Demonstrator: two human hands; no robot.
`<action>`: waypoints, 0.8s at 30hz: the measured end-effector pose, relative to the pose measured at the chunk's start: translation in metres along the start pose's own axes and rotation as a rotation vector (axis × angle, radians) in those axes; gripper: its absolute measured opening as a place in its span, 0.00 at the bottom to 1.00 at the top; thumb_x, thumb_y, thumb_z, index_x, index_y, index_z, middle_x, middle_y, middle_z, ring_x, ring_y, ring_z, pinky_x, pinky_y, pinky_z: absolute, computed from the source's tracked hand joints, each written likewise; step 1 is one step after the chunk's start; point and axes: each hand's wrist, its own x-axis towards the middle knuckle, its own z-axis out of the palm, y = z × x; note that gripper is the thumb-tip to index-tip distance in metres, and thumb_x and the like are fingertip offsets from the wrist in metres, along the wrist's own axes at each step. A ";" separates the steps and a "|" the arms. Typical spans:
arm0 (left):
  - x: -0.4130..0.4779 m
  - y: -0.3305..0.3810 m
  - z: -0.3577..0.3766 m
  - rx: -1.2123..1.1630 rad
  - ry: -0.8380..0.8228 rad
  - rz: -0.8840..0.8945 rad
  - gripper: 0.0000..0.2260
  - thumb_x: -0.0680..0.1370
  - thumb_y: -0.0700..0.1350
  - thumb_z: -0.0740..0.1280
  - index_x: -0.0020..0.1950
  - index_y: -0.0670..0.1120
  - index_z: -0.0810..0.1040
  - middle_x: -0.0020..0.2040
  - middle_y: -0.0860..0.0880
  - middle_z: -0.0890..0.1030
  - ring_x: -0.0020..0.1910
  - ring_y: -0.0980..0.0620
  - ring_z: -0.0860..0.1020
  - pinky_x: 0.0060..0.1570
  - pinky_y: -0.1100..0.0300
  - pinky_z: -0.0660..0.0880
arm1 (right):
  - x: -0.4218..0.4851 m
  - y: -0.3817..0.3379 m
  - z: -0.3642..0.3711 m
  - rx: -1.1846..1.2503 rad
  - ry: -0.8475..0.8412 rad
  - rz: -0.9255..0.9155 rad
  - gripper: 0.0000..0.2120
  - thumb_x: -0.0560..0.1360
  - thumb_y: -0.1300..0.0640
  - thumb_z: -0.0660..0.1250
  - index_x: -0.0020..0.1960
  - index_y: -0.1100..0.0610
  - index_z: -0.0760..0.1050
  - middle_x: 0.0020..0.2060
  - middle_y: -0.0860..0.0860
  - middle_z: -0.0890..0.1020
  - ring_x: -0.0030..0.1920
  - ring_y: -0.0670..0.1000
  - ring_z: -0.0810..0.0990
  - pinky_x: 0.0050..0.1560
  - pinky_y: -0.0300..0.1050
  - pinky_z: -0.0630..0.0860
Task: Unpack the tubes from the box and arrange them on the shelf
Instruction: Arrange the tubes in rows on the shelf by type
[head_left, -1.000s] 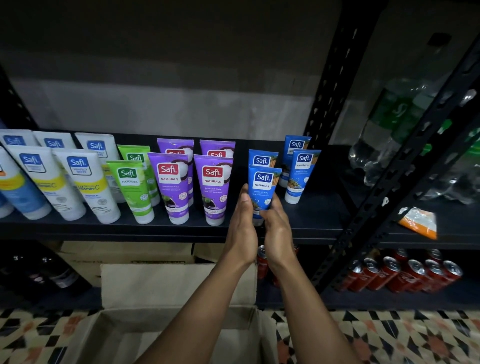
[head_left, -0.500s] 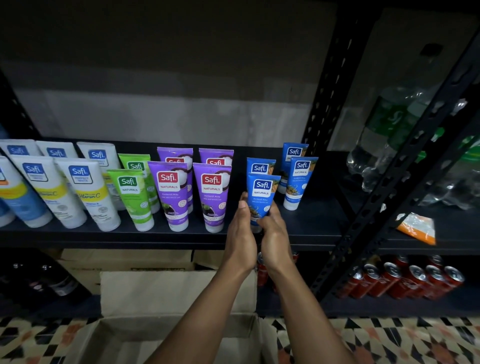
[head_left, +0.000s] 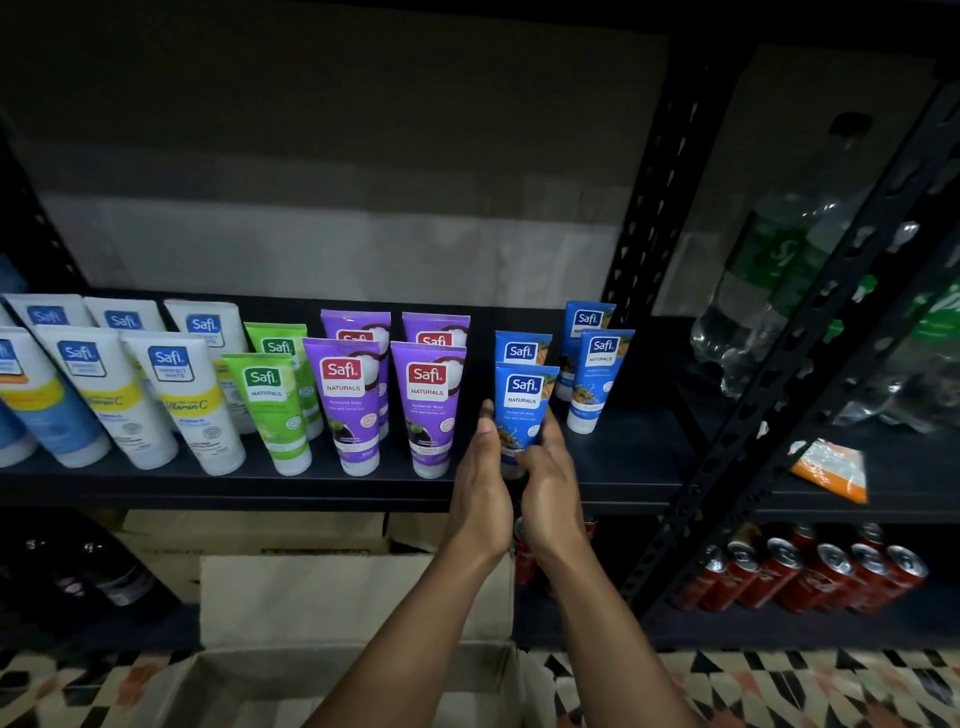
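A blue Safi tube (head_left: 524, 402) stands cap-down near the front of the black shelf (head_left: 623, 467). My left hand (head_left: 480, 483) cups its left side and my right hand (head_left: 550, 483) holds its lower right; the cap is hidden behind my fingers. Three more blue tubes (head_left: 597, 379) stand behind it and to its right. Purple tubes (head_left: 428, 405), green tubes (head_left: 270, 410) and white tubes (head_left: 176, 400) fill the shelf to the left in rows. The open cardboard box (head_left: 291, 680) sits on the floor below my arms; I cannot see its contents.
Black perforated shelf posts (head_left: 660, 171) rise on the right. Beyond them stand clear drink bottles (head_left: 769, 291) and an orange packet (head_left: 831, 467). Red cans (head_left: 810, 571) lie on the lower shelf. Other cardboard boxes (head_left: 249, 535) sit under the shelf. The floor is patterned tile.
Both hands have stayed around the front blue tube, which has shifted only slightly on the shelf. The view has tilted up a little.
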 end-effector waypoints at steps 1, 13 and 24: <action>-0.002 0.002 -0.001 0.033 -0.008 0.002 0.38 0.71 0.72 0.54 0.75 0.52 0.64 0.69 0.53 0.74 0.67 0.59 0.72 0.70 0.50 0.66 | -0.001 -0.001 -0.001 -0.015 0.029 0.001 0.31 0.70 0.55 0.58 0.75 0.49 0.66 0.66 0.48 0.77 0.65 0.47 0.77 0.68 0.53 0.73; -0.079 0.139 0.004 0.895 -0.640 -0.067 0.27 0.74 0.68 0.53 0.55 0.51 0.80 0.54 0.49 0.83 0.55 0.50 0.80 0.62 0.51 0.73 | 0.040 -0.075 -0.063 -0.798 0.373 -0.513 0.22 0.73 0.68 0.64 0.66 0.57 0.73 0.61 0.54 0.72 0.62 0.54 0.69 0.63 0.46 0.70; 0.115 0.181 0.111 1.687 -0.578 0.435 0.14 0.77 0.42 0.63 0.62 0.44 0.77 0.60 0.45 0.79 0.55 0.47 0.78 0.56 0.52 0.76 | 0.090 -0.112 -0.080 -1.228 -0.064 -0.300 0.16 0.73 0.63 0.66 0.61 0.57 0.77 0.57 0.59 0.80 0.56 0.62 0.79 0.53 0.51 0.77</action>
